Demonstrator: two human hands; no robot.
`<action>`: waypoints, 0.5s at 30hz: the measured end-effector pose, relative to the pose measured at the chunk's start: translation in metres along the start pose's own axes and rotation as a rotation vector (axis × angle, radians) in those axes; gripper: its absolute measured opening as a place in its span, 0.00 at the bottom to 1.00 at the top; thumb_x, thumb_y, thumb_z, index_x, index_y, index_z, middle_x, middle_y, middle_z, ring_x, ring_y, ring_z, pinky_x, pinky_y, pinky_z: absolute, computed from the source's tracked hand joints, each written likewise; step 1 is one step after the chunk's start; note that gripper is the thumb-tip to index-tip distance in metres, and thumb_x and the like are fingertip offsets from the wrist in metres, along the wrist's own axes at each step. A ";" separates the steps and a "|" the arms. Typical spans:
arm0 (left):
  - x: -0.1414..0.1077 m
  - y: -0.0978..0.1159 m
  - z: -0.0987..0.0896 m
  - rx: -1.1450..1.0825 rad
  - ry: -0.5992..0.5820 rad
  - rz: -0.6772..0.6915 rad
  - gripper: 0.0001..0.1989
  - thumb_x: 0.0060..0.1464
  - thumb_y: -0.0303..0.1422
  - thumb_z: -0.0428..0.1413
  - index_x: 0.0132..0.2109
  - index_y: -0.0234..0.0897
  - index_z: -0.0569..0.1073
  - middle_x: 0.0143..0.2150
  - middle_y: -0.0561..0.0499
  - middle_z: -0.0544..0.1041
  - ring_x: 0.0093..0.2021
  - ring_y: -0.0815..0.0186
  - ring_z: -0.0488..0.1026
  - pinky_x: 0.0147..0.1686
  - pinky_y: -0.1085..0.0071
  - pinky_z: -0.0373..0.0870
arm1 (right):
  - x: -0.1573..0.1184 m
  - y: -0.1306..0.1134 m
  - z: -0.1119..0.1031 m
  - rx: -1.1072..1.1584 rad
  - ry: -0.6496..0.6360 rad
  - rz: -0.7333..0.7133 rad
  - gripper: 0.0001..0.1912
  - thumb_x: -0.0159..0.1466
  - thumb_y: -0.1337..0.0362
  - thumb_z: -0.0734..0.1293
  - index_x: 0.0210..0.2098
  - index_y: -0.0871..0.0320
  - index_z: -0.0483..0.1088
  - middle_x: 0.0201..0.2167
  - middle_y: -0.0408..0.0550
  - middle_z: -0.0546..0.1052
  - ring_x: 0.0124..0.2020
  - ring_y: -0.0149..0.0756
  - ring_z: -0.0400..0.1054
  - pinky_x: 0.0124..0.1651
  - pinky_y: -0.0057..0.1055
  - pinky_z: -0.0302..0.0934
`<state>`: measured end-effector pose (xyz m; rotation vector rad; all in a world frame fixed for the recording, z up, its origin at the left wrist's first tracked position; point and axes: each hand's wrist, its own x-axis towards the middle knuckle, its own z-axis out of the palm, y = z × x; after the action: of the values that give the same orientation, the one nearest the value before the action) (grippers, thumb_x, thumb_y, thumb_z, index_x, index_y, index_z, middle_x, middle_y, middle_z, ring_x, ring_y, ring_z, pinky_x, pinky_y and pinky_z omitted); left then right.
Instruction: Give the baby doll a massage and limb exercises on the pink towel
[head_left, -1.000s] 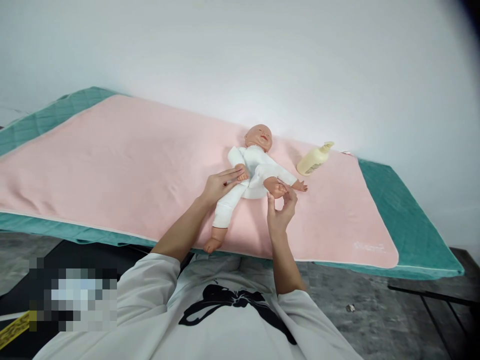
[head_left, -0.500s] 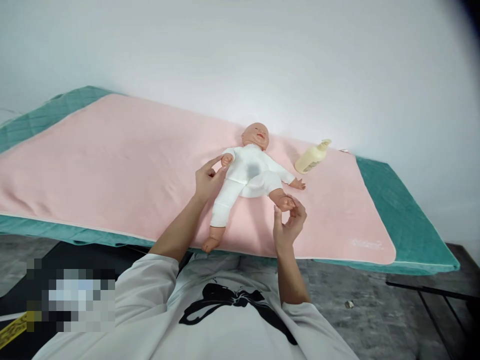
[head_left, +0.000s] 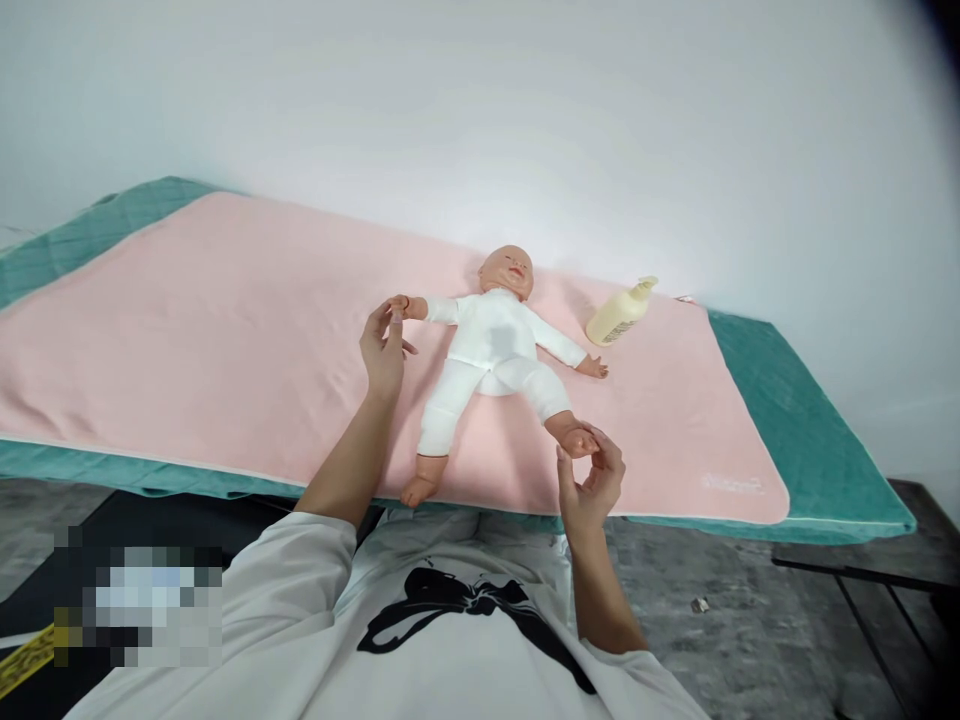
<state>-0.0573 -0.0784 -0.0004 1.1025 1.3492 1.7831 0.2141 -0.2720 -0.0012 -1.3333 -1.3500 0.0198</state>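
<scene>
A baby doll [head_left: 499,335] with a white cloth body lies on its back on a pink mat [head_left: 300,300], its head toward the wall. My left hand [head_left: 385,348] pinches the doll's hand on the left side, and that arm is stretched out sideways. With thumb and fingers, my right hand [head_left: 592,480] grips the doll's foot on the right side; that leg is extended outward. The doll's other arm and leg rest on the mat, untouched. A pale yellow pump bottle [head_left: 621,312] lies tilted beside the doll, to the right of its shoulder.
The pink mat covers a padded table with a teal quilted cover [head_left: 810,420]. A white wall [head_left: 480,120] rises behind it. Black metal legs [head_left: 862,578] stand at the lower right above the grey floor [head_left: 675,570]. A blurred patch hides something at lower left.
My left hand has drawn the doll's arm outward to the left, away from its chest. My right hand has moved down and right, straightening the doll's bent leg.
</scene>
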 end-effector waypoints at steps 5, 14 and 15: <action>0.010 -0.005 -0.004 -0.148 0.115 -0.235 0.16 0.60 0.42 0.57 0.49 0.37 0.75 0.48 0.44 0.78 0.19 0.78 0.69 0.15 0.78 0.57 | -0.021 0.002 -0.012 -0.076 -0.033 0.018 0.25 0.62 0.65 0.69 0.56 0.52 0.61 0.53 0.57 0.69 0.57 0.45 0.66 0.56 0.52 0.67; 0.025 -0.006 -0.010 -0.540 0.242 -0.587 0.06 0.62 0.26 0.50 0.39 0.34 0.73 0.32 0.51 0.76 0.20 0.79 0.66 0.14 0.82 0.56 | -0.052 0.003 -0.016 -0.155 -0.136 0.155 0.24 0.64 0.63 0.67 0.59 0.53 0.61 0.57 0.59 0.68 0.61 0.48 0.63 0.55 0.51 0.67; 0.025 -0.006 -0.010 -0.578 0.247 -0.594 0.06 0.61 0.26 0.50 0.39 0.34 0.72 0.31 0.51 0.76 0.20 0.78 0.67 0.14 0.82 0.56 | -0.054 0.004 -0.015 -0.164 -0.156 0.162 0.25 0.64 0.63 0.67 0.59 0.53 0.60 0.58 0.59 0.68 0.61 0.48 0.63 0.56 0.51 0.66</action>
<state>-0.0772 -0.0592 -0.0013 0.1480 1.0333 1.7055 0.2091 -0.3170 -0.0354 -1.6048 -1.3935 0.1277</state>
